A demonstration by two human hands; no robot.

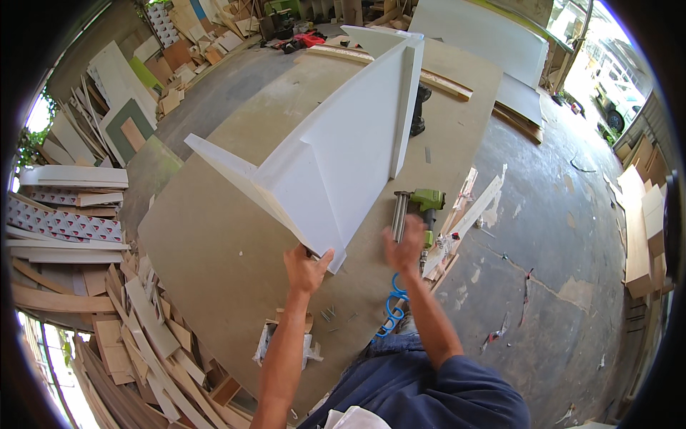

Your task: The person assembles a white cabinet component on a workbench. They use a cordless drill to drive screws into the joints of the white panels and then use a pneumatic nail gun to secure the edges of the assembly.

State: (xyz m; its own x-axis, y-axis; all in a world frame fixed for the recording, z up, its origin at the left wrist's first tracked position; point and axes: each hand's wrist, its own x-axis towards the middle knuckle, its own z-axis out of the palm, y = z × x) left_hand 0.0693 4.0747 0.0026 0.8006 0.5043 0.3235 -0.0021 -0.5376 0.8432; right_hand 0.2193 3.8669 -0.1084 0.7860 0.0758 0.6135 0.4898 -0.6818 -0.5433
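Note:
A white panel assembly [343, 132] stands on the large brown worktable [214, 264], its long face slanting away from me. My left hand [307, 269] is closed on its near lower corner, the thumb on the outer face and the fingers mostly hidden behind the edge. To the right of the panels lies a green and black nail gun [429, 200] with a silver magazine. My right hand [405, 243] is right beside the magazine, smeared by motion, so its grip cannot be made out. A coiled blue air hose [391, 307] runs near my right forearm.
Several loose nails [329, 313] and an opened small box [268, 343] lie near my left forearm. Wood strips [464, 222] line the table's right edge. Offcuts [153, 336] are piled at the left. A wooden strip [446, 84] and a black tool [419, 111] lie behind the panels.

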